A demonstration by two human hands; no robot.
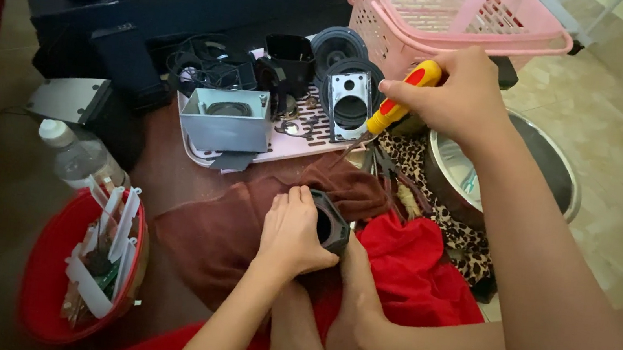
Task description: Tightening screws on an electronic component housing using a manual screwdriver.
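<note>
My left hand (292, 232) grips a small black hollow plastic housing (331, 223) and holds it down on a brown cloth (218, 227), close to my bare feet (326, 311). Raised above it, my right hand (460, 90) is closed around the yellow and red handle of a screwdriver (404, 99). Its shaft slants down and left toward the floor. The tip is hard to make out against the cloth.
A pale tray (295, 145) holds a grey box, black speaker parts and a metal plate. A pink basket (465, 20) stands behind, a steel bowl (558, 170) on the right. At left are a red bucket (49, 277) of scraps and a plastic bottle (76, 158). Pliers (398, 182) lie on leopard-print fabric.
</note>
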